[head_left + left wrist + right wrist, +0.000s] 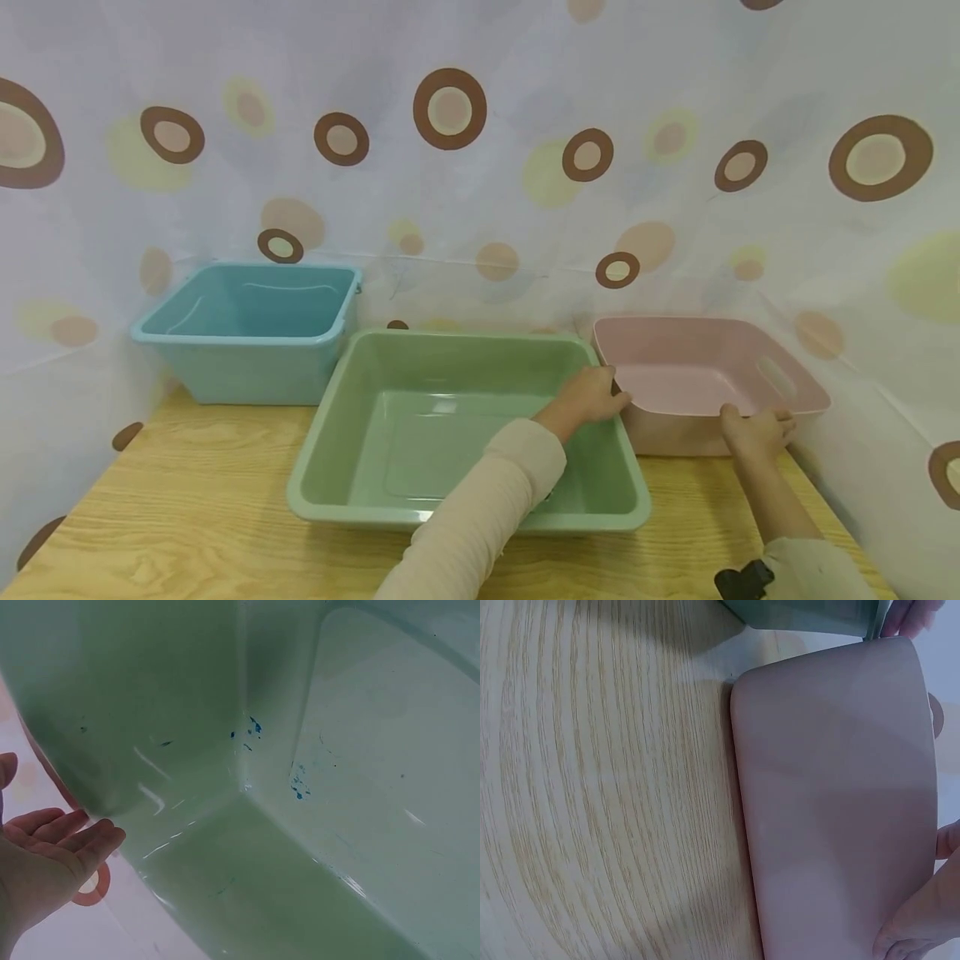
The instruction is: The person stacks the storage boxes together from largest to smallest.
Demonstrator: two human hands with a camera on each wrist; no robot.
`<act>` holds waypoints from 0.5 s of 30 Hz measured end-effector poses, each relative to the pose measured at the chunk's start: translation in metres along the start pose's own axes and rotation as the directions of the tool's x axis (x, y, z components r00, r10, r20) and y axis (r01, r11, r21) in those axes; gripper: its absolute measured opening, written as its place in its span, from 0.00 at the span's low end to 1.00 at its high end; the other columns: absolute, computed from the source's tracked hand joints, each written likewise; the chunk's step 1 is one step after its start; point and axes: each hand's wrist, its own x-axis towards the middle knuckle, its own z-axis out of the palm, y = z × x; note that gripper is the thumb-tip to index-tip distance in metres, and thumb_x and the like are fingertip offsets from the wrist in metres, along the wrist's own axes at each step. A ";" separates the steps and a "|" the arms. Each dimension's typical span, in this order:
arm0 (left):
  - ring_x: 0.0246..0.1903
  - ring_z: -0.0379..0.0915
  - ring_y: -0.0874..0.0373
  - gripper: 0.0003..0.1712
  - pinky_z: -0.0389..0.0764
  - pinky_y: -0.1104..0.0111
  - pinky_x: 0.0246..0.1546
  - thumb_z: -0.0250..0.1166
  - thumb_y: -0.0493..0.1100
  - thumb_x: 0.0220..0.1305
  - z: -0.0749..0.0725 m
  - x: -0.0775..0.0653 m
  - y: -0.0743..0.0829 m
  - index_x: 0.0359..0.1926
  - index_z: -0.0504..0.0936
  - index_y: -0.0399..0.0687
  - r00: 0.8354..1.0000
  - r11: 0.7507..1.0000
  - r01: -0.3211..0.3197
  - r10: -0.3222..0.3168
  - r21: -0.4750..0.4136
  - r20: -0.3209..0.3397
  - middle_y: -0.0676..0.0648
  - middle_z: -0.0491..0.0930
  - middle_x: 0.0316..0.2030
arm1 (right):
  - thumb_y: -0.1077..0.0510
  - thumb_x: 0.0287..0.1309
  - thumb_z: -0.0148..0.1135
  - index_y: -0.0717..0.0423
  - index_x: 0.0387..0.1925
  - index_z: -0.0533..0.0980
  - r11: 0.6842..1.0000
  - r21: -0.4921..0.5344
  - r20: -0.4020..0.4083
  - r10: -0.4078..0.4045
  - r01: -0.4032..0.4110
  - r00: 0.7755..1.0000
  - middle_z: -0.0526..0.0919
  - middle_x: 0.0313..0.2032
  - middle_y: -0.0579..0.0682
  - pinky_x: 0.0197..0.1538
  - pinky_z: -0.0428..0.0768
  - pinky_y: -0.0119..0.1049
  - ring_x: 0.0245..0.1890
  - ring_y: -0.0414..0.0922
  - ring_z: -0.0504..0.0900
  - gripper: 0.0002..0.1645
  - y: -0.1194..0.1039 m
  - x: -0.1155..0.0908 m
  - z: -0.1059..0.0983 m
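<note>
A pink plastic basin (675, 433) stands on the table's right side. My right hand (756, 433) pinches its front rim; in the right wrist view, fingers (915, 922) lie against the outer wall and another fingertip shows at the rim. My left arm reaches over the large green basin (352, 433), and the left hand (588, 396) is where the green and pink rims meet. Seen from the left wrist, that hand (56, 859) has its fingers extended and the thumb apart, just past the green rim. Blue marks dot the green basin's inside.
A light blue plastic bin (255, 367) stands at the back left, close to the green basin. All three containers sit on a wood-grain table (202, 492). Behind it hangs a pale curtain (480, 200) with round brown and yellow spots.
</note>
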 end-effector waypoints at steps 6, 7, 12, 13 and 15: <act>0.42 0.77 0.61 0.23 0.74 0.75 0.34 0.53 0.51 0.66 0.001 -0.001 0.000 0.57 0.74 0.44 1.000 0.999 -0.012 0.013 0.037 -0.013 0.50 0.81 0.47 | 0.53 0.58 0.38 0.76 0.61 0.16 1.000 -0.009 -0.002 0.011 -0.011 1.000 0.15 0.63 0.75 0.69 0.34 0.59 0.66 0.68 0.19 0.53 0.001 -0.003 0.000; 0.41 0.77 0.62 0.23 0.73 0.75 0.33 0.53 0.51 0.66 0.001 -0.001 0.000 0.57 0.74 0.44 1.000 0.999 -0.013 0.013 0.038 -0.013 0.50 0.81 0.47 | 0.53 0.57 0.38 0.76 0.60 0.15 1.000 -0.007 0.001 0.013 -0.013 1.000 0.14 0.63 0.75 0.69 0.33 0.60 0.66 0.68 0.18 0.53 0.001 -0.004 0.000; 0.44 0.77 0.61 0.24 0.73 0.76 0.34 0.52 0.51 0.66 0.002 0.001 0.000 0.59 0.72 0.44 1.000 0.999 -0.019 0.019 0.032 -0.009 0.50 0.79 0.51 | 0.53 0.56 0.37 0.74 0.59 0.12 1.000 -0.004 0.009 0.009 -0.009 1.000 0.09 0.61 0.73 0.68 0.30 0.60 0.64 0.67 0.14 0.53 0.002 -0.007 -0.001; 0.43 0.77 0.61 0.24 0.73 0.75 0.34 0.52 0.50 0.66 0.002 0.001 0.000 0.58 0.73 0.44 1.000 0.999 -0.023 0.023 0.032 -0.009 0.49 0.80 0.50 | 0.54 0.56 0.37 0.74 0.59 0.12 1.000 0.005 0.010 0.008 -0.008 1.000 0.08 0.61 0.72 0.68 0.29 0.60 0.64 0.67 0.12 0.54 0.002 -0.008 -0.001; 0.42 0.77 0.61 0.24 0.73 0.75 0.33 0.52 0.51 0.66 0.003 0.002 0.000 0.58 0.73 0.44 1.000 0.999 -0.027 0.027 0.033 -0.011 0.49 0.80 0.49 | 0.55 0.55 0.37 0.73 0.59 0.11 1.000 0.006 0.009 0.010 -0.010 1.000 0.07 0.61 0.71 0.67 0.28 0.62 0.64 0.66 0.12 0.53 0.002 -0.010 -0.001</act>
